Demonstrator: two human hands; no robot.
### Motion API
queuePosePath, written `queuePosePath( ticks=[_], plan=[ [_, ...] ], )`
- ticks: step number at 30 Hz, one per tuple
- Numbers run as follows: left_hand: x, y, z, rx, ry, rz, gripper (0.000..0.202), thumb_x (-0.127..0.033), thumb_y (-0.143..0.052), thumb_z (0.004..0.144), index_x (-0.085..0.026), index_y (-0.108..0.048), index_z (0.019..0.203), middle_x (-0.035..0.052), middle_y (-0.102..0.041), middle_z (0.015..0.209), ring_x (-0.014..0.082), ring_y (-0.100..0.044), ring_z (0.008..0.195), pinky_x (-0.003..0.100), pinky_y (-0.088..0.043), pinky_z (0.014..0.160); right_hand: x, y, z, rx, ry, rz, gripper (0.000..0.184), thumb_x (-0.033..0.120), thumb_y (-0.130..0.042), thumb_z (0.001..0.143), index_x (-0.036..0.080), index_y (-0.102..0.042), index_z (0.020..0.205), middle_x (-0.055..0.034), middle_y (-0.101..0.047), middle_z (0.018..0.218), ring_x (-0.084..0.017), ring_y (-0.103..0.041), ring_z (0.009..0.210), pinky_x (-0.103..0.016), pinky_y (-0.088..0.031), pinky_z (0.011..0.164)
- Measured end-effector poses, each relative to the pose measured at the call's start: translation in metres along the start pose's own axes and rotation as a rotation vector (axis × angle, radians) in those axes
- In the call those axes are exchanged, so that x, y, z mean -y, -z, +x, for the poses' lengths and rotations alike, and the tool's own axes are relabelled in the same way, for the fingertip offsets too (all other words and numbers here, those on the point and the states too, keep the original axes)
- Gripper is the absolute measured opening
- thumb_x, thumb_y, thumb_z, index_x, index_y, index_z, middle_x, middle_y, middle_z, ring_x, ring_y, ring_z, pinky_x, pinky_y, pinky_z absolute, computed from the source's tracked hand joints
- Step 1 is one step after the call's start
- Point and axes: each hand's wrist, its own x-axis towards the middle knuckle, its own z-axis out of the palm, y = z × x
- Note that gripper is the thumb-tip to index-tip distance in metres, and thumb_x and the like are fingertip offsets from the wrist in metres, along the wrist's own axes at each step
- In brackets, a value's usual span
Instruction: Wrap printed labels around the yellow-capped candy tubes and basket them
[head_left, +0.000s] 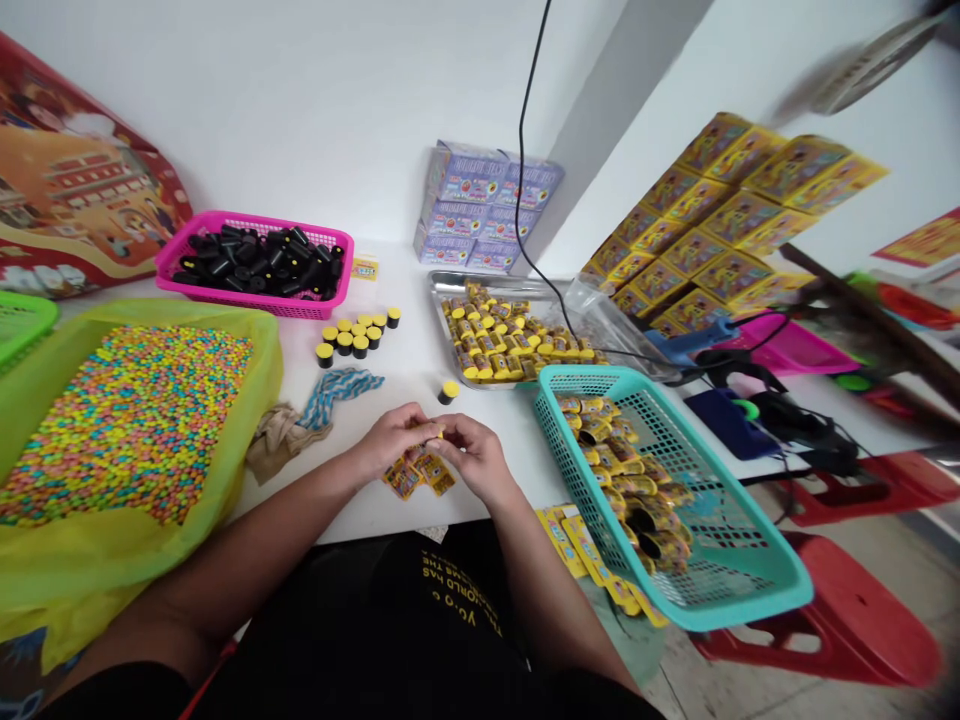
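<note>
Both hands meet over the white table's front edge. My left hand (394, 438) and my right hand (474, 455) have their fingers closed together around a small yellow-capped tube and a strip of yellow printed labels (420, 474) that hangs below them. A single black tube with a yellow cap (448, 391) stands just beyond my hands. A cluster of several more capped tubes (356, 334) stands further back to the left.
A yellow bag of coloured candy beads (124, 420) lies left, a pink basket of black tubes (259, 262) behind it. A metal tray of labelled tubes (510, 340) and a teal basket (675, 500) sit right. Cloth (315, 410), label sheets (577, 545), boxes (720, 220), red stools.
</note>
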Motion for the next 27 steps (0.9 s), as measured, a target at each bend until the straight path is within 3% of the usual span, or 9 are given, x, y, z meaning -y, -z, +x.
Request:
queuePosePath(
  ticks=[7,10,16,21,25,27],
  plan=[
    [0.002,0.001,0.001,0.150,0.135,-0.293,0.045,-0.049,-0.079,0.066,-0.016,-0.048,0.067,-0.0045,-0.049,0.052,0.0059,-0.041,0.036,0.019,-0.027,0.036,0.009,0.009,-0.002,-0.012,0.228,-0.196,0.023,0.041,-0.069,0.083,0.024,-0.071,0.100,-0.0021,-0.060,0.077,-0.016,-0.055,0.068,-0.029,-0.047,0.064],
    [0.003,0.002,0.003,0.215,0.176,-0.370,0.042,-0.048,-0.077,0.069,-0.015,-0.051,0.069,-0.0016,-0.053,0.056,0.0070,-0.044,0.037,0.020,-0.030,0.036,0.011,0.014,-0.002,-0.024,0.342,-0.232,0.026,0.039,-0.067,0.086,0.025,-0.069,0.108,-0.0038,-0.062,0.085,-0.016,-0.056,0.072,-0.029,-0.048,0.062],
    [0.003,0.000,0.002,0.121,0.150,-0.440,0.038,-0.038,-0.084,0.064,-0.014,-0.056,0.072,-0.0031,-0.052,0.056,0.0077,-0.048,0.042,0.019,-0.038,0.039,0.006,-0.003,-0.002,-0.032,0.371,-0.400,0.034,0.038,-0.061,0.090,0.023,-0.061,0.120,-0.0074,-0.065,0.093,-0.020,-0.058,0.084,-0.030,-0.050,0.063],
    [0.000,-0.001,0.002,0.079,0.170,-0.450,0.036,-0.040,-0.082,0.067,-0.014,-0.057,0.073,-0.0018,-0.055,0.057,0.0092,-0.052,0.044,0.019,-0.041,0.042,0.008,-0.013,-0.002,-0.180,0.355,-0.458,0.023,0.037,-0.064,0.088,0.021,-0.065,0.104,-0.0023,-0.058,0.077,-0.016,-0.056,0.069,-0.028,-0.048,0.058],
    [0.001,0.002,0.005,0.102,0.250,-0.431,0.045,-0.056,-0.064,0.080,-0.011,-0.063,0.079,0.0066,-0.064,0.062,0.0150,-0.061,0.050,0.022,-0.045,0.045,0.007,-0.012,-0.002,-0.415,0.509,-0.534,0.023,0.029,-0.067,0.085,0.021,-0.063,0.106,-0.0039,-0.060,0.082,-0.017,-0.056,0.071,-0.030,-0.050,0.062],
    [0.003,0.003,0.007,0.140,0.323,-0.460,0.049,-0.058,-0.058,0.084,-0.010,-0.064,0.077,0.0085,-0.065,0.061,0.0155,-0.061,0.049,0.023,-0.045,0.046,0.004,-0.015,-0.002,-0.443,0.610,-0.654,0.026,0.023,-0.065,0.086,0.021,-0.061,0.111,-0.0068,-0.061,0.087,-0.019,-0.057,0.076,-0.033,-0.052,0.066]
  ],
)
